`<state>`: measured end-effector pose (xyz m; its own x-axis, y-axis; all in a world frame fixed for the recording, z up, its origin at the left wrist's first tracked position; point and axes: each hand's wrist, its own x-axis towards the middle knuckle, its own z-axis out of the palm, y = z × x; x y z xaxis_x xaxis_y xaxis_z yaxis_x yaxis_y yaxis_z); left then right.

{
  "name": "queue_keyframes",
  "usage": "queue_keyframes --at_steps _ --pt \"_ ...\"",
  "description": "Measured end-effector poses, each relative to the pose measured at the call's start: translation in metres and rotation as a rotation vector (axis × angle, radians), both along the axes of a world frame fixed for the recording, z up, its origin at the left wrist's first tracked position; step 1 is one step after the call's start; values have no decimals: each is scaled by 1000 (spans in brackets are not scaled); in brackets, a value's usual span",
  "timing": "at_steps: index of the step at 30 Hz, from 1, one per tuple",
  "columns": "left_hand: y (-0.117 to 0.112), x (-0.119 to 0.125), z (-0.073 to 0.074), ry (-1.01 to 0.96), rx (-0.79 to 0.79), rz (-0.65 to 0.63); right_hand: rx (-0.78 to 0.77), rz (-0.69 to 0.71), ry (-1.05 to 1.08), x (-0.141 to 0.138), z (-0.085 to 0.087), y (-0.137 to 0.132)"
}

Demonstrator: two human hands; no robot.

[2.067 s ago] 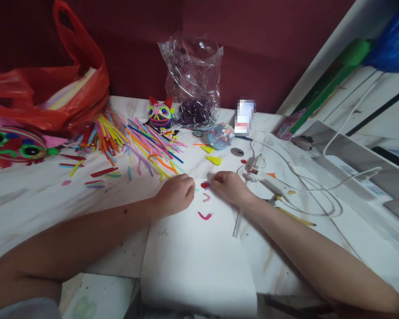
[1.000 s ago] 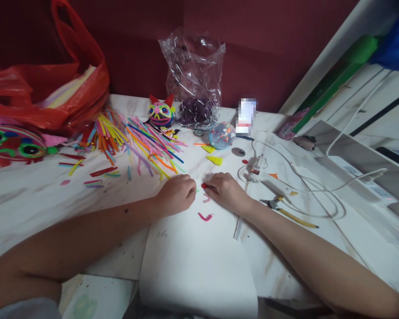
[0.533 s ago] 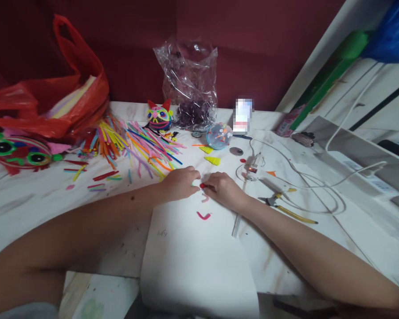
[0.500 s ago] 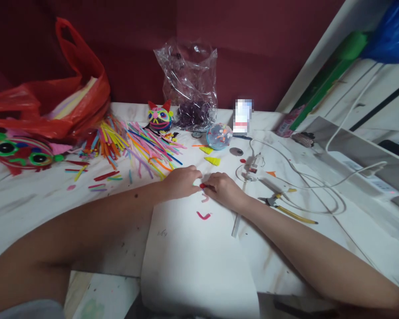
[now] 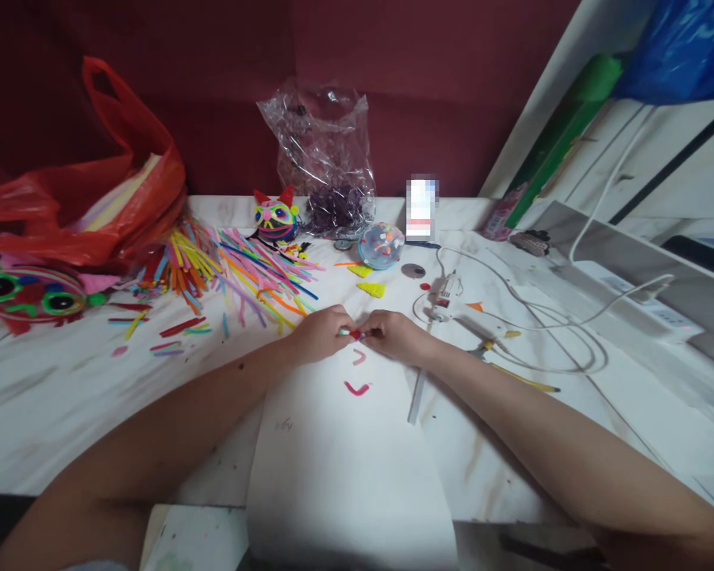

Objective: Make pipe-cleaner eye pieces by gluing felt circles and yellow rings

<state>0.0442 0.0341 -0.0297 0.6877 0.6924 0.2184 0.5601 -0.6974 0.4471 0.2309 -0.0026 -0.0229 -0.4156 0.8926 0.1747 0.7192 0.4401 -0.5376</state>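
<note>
Tight pinch, loose paper: two ways to slip

In the head view, the left hand (image 5: 323,333) and right hand (image 5: 391,336) have fingertips pinched nearly closed on a small red piece (image 5: 355,336) between them, by the paper's (image 5: 345,476) far edge. Fingers hide much of it; uneven pulling could bend it or make it slip. The paper overhangs the desk's (image 5: 481,452) near edge, so a knock there might shift the pink strips (image 5: 358,392).
</note>
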Motion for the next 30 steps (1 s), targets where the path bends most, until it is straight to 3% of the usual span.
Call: queue_keyframes --at_steps 6,15,30 --pt "-1 3 2 -48 -54 26 -6 19 33 0 -2 1" --pt "-1 3 0 -102 -103 56 20 -64 55 -3 -5 -2" --pt "-4 2 2 -151 -173 127 61 -26 38 -3 -8 0"
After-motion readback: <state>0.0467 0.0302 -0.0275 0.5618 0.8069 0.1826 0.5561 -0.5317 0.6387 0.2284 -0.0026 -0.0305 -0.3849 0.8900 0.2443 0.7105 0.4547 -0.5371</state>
